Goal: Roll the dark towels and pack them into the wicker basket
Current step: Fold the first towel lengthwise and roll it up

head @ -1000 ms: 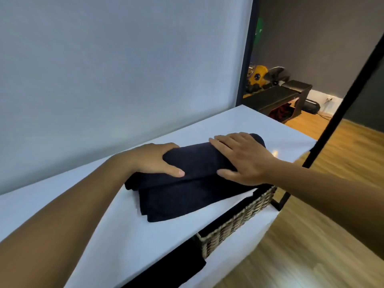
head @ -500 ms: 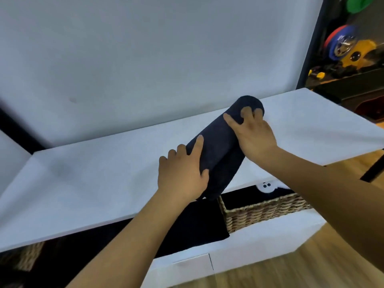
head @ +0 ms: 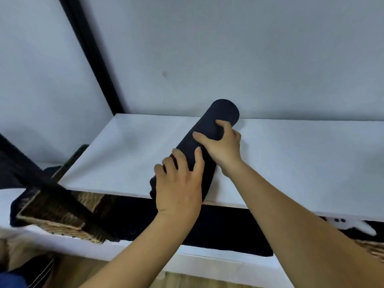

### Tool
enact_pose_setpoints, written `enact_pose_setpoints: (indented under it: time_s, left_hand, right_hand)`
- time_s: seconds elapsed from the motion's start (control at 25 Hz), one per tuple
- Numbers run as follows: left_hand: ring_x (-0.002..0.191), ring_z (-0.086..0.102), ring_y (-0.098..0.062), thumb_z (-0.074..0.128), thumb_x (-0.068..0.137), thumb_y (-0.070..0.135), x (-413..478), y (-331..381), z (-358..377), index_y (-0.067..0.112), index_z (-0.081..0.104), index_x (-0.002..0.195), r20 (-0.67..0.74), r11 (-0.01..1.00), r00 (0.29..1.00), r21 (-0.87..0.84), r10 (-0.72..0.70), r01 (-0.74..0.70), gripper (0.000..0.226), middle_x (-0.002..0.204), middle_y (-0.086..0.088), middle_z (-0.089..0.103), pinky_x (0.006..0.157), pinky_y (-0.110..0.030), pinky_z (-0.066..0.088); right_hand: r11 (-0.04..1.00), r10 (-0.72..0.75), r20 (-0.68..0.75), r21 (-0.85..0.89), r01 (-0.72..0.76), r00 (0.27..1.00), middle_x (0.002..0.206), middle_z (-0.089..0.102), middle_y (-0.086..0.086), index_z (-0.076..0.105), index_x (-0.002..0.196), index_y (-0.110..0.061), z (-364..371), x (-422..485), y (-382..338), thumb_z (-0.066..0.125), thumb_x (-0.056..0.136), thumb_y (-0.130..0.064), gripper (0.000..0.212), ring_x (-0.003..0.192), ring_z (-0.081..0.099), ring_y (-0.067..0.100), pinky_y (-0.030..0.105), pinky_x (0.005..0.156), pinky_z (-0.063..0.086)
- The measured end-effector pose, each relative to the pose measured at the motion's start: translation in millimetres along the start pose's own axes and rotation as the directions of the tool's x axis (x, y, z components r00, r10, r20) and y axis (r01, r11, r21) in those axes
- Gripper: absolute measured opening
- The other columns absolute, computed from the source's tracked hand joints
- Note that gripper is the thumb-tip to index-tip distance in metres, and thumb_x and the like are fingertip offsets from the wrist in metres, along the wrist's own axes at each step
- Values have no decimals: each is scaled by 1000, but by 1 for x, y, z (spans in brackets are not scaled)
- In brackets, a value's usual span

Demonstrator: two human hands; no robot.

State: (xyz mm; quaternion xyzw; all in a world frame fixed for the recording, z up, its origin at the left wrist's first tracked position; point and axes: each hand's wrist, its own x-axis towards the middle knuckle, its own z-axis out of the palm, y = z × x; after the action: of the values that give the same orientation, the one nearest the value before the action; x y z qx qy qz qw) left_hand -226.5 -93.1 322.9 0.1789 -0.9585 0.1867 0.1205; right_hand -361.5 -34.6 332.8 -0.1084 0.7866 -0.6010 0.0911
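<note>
A rolled dark towel (head: 209,121) lies slantwise on the white tabletop (head: 291,163). Its near end sits at the tabletop's front edge, about mid-width, and its rounded far end reaches close to the back edge by the pale wall (head: 228,48). Both hands hold the roll from above. The left hand (head: 178,183) grips the near end at the front edge, the fingers curled over the roll's left side and the thumb laid along its top. The right hand (head: 222,146) grips the roll farther along, just beyond the left hand. Its thumb crosses the top toward the left and its fingers hook over the roll short of the far end, so that end stands clear past the fingertips. The two hands lie close together, nearly touching, with a short strip of towel showing between them. Below the tabletop, on a lower white shelf (head: 207,260), a wicker basket (head: 52,223) stands under the front left corner, partly hidden by a blurred dark bar (head: 41,183) that crosses it. Dark cloth (head: 218,231) lies spread along that shelf beneath the hands. More wickerwork (head: 372,248) shows at the shelf's right end, too cut off to tell what it is. A black post (head: 93,59) runs up from the back left corner.
</note>
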Motion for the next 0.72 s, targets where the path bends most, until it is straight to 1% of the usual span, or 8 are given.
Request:
enact_pose_setpoints:
  time_s: [0.08, 0.12, 0.2, 0.28, 0.44, 0.52, 0.6, 0.72]
  left_hand:
    - [97, 58, -41, 61, 82, 55, -6, -42, 9, 23, 44, 145, 16, 997, 1000, -81, -17, 19, 73, 131, -24, 55, 81, -50, 45]
    - [105, 57, -43, 57, 84, 57, -8, -59, 10, 24, 43, 145, 21, 991, 999, -134, -28, 31, 72, 136, -22, 53, 85, -52, 45]
    - [127, 46, -46, 54, 84, 56, -10, -103, 22, 27, 37, 148, 43, 977, 997, -202, -59, 66, 72, 150, -19, 40, 97, -57, 42]
    - [142, 26, -46, 54, 85, 54, -9, -140, 33, 29, 27, 152, 55, 972, 998, -229, -36, 48, 76, 160, -16, 22, 107, -59, 35]
    - [147, -1, -46, 51, 93, 40, 10, -187, 58, 32, 5, 154, 117, 967, 993, -249, -25, 53, 77, 163, -12, -11, 114, -59, 23]
    - [145, -3, -48, 51, 93, 37, 24, -200, 67, 33, 3, 155, 157, 967, 986, -241, -46, 84, 78, 162, -7, -17, 113, -63, 22]
    - [143, -5, -53, 47, 94, 35, 37, -206, 73, 33, 2, 155, 194, 971, 980, -225, -32, 76, 76, 162, 0, -21, 110, -67, 24]
    - [140, -7, -57, 45, 95, 33, 52, -210, 77, 28, 4, 157, 215, 987, 976, -162, 42, -7, 74, 161, 5, -21, 104, -71, 26]
  right_hand:
    - [998, -18, 60, 56, 15, 998, 141, 36, -7, 47, 134, -40, 44, 7, -8, 82, 66, -48, 77, 116, 49, 9, 29, 98, 48]
    - [995, -12, 91, 99, 3, 996, 138, 42, -10, 49, 132, -42, 62, 11, -10, 83, 63, -48, 77, 117, 52, 9, 33, 98, 51]
    - [975, -6, 169, 220, -32, 986, 133, 49, -14, 50, 130, -46, 109, 14, -18, 82, 58, -49, 79, 118, 56, 10, 36, 96, 53]
    - [946, -18, 241, 319, -62, 970, 133, 50, -15, 50, 129, -48, 147, 16, -25, 82, 61, -45, 75, 119, 57, 10, 36, 97, 53]
    - [914, -22, 368, 384, -131, 930, 143, 47, -11, 47, 133, -47, 204, 33, -35, 80, 74, -35, 69, 122, 57, 12, 38, 101, 51]
    - [945, -14, 396, 304, -117, 918, 148, 43, -9, 39, 145, -39, 224, 47, -47, 73, 84, -31, 70, 125, 54, 12, 37, 103, 49]
    - [998, -6, 365, 65, -19, 931, 152, 40, -5, 31, 151, -30, 236, 64, -67, 66, 89, -35, 72, 131, 48, 15, 31, 103, 44]
    - [959, 22, 267, -278, 55, 964, 151, 41, 5, 23, 154, -13, 254, 87, -102, 59, 90, -51, 82, 131, 46, 24, 28, 91, 39]
